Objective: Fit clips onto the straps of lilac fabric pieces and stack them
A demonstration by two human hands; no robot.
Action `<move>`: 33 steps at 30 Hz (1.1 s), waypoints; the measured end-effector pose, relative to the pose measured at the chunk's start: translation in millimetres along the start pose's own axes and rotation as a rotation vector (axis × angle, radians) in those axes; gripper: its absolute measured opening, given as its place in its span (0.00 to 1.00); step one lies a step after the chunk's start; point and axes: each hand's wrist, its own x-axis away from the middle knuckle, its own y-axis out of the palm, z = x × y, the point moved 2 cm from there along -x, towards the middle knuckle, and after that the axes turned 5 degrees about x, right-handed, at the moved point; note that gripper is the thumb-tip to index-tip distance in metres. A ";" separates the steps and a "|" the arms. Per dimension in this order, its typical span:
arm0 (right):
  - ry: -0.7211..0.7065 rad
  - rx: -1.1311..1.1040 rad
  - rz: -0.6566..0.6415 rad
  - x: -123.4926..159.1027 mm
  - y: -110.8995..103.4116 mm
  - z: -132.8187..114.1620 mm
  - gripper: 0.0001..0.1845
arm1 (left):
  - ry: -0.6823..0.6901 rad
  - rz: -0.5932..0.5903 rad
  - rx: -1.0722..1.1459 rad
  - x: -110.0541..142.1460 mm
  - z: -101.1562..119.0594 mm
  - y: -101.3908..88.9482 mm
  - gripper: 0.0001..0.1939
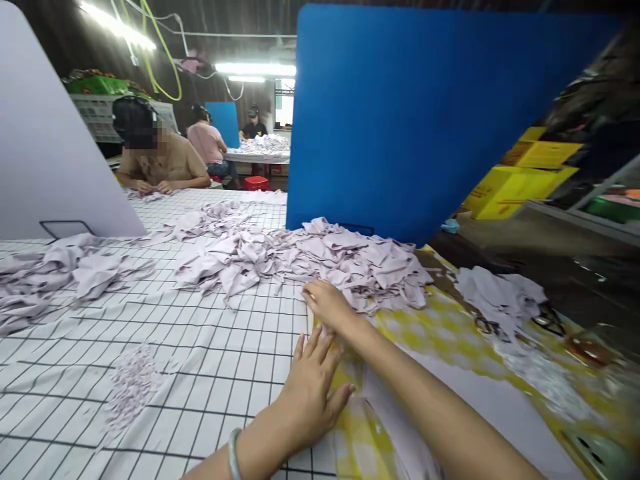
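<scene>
My left hand [313, 387], with a pale bangle [234, 453] at the wrist, lies palm down with its fingers spread, where the white grid cloth [220, 373] meets the yellow checked cloth [415, 330]. Just beyond it, my right hand [327, 303] reaches across with its fingers curled together; whatever they hold, if anything, is hidden. That hand is at the near edge of a heap of pale lilac fabric pieces [360, 260]. Under my right forearm lies a larger lilac fabric piece [480, 387].
Small lilac scraps [133, 387] lie at left, near another fabric pile [60, 273]. A blue panel [425, 120] and a white panel [55, 147] stand on the table. Scissors [547, 320] and a phone [597, 453] are at right. A person [165, 157] works across the table.
</scene>
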 end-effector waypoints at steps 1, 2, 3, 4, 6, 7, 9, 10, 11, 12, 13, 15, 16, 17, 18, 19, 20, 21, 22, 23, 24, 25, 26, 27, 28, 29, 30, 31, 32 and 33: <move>-0.005 -0.012 0.000 -32.0 15.2 -23.2 0.06 | 0.000 0.061 0.008 9.4 -7.1 -6.0 0.26; 0.007 -0.025 0.010 -61.1 29.3 -42.7 0.06 | -0.001 0.118 0.011 18.4 -15.2 -12.0 0.25; 0.032 -0.031 0.030 -86.9 41.2 -58.4 0.07 | -0.004 0.171 0.009 27.0 -24.1 -18.5 0.25; 0.063 -0.035 0.053 -109.2 50.1 -70.7 0.10 | -0.006 0.220 0.003 34.9 -33.5 -25.7 0.26; 0.107 -0.037 0.080 -141.9 57.6 -86.8 0.14 | -0.022 0.296 -0.014 48.5 -52.9 -43.8 0.26; 0.111 -0.036 0.085 -151.1 56.4 -91.9 0.12 | -0.041 0.326 -0.020 54.4 -62.4 -54.9 0.25; 0.073 -0.034 0.092 -151.4 46.7 -98.6 0.09 | -0.112 0.381 -0.030 65.2 -79.6 -80.7 0.22; 0.042 -0.032 0.098 -141.1 39.7 -100.7 0.10 | -0.157 0.411 -0.037 70.6 -86.8 -94.4 0.21; -0.010 -0.032 0.101 -123.4 32.6 -102.8 0.11 | -0.204 0.446 -0.046 76.4 -92.7 -108.0 0.20; -0.081 -0.037 0.093 -98.6 26.1 -104.7 0.10 | -0.242 0.478 -0.059 82.8 -97.5 -120.5 0.20; -0.160 -0.046 0.069 -67.5 20.5 -106.6 0.10 | -0.272 0.505 -0.075 89.8 -101.1 -131.3 0.19; -0.435 -0.108 -0.062 8.7 12.5 -111.9 0.10 | -0.300 0.525 -0.110 105.6 -105.9 -145.2 0.19; -0.511 -0.142 -0.159 49.2 9.4 -113.5 0.11 | -0.298 0.515 -0.126 113.9 -107.3 -147.6 0.19; -0.539 -0.185 -0.234 87.9 5.9 -114.4 0.11 | -0.289 0.492 -0.137 122.0 -108.0 -147.1 0.19; -0.530 -0.225 -0.288 123.0 2.1 -115.0 0.09 | -0.275 0.463 -0.141 129.5 -107.9 -144.0 0.18; -0.500 -0.255 -0.327 153.0 -1.4 -115.7 0.06 | -0.261 0.430 -0.139 135.9 -106.9 -138.7 0.18; -0.451 -0.282 -0.355 177.2 -4.1 -116.6 0.03 | -0.245 0.399 -0.130 140.8 -104.7 -132.0 0.18; -0.389 -0.305 -0.372 195.3 -5.3 -117.6 0.04 | -0.233 0.377 -0.115 143.9 -101.2 -124.5 0.18; -0.317 -0.322 -0.379 207.7 -4.7 -118.9 0.06 | -0.223 0.365 -0.096 144.9 -96.5 -116.8 0.18; -0.235 -0.327 -0.370 214.9 -2.1 -120.4 0.08 | -0.214 0.356 -0.074 143.8 -90.9 -109.3 0.16; -0.145 -0.316 -0.341 218.0 2.0 -122.0 0.10 | -0.208 0.348 -0.054 140.6 -84.7 -102.4 0.15; -0.057 -0.287 -0.296 217.7 7.0 -123.7 0.11 | -0.206 0.335 -0.038 135.6 -78.5 -96.3 0.14; 0.011 -0.240 -0.248 215.2 11.9 -125.7 0.12 | -0.205 0.310 -0.034 129.0 -73.0 -91.1 0.14; 0.052 -0.185 -0.206 211.1 15.6 -127.8 0.10 | -0.204 0.266 -0.041 121.1 -68.8 -87.0 0.17; 0.066 -0.135 -0.172 206.3 17.1 -129.9 0.07 | -0.204 0.211 -0.054 112.2 -66.3 -84.1 0.23; 0.059 -0.102 -0.145 201.6 15.7 -131.4 0.04 | -0.205 0.155 -0.070 102.5 -65.9 -82.9 0.31; 0.037 -0.087 -0.124 197.6 11.0 -132.1 0.04 | -0.203 0.104 -0.080 92.1 -67.4 -83.2 0.38; 0.010 -0.085 -0.111 194.9 3.6 -131.7 0.07 | -0.191 0.052 -0.075 81.0 -70.6 -85.0 0.41; -0.014 -0.093 -0.116 193.9 -5.3 -130.1 0.08 | -0.176 0.003 -0.039 69.2 -75.1 -88.0 0.39; -0.033 -0.108 -0.147 194.5 -14.3 -127.4 0.09 | -0.159 -0.044 0.020 56.9 -80.6 -92.2 0.33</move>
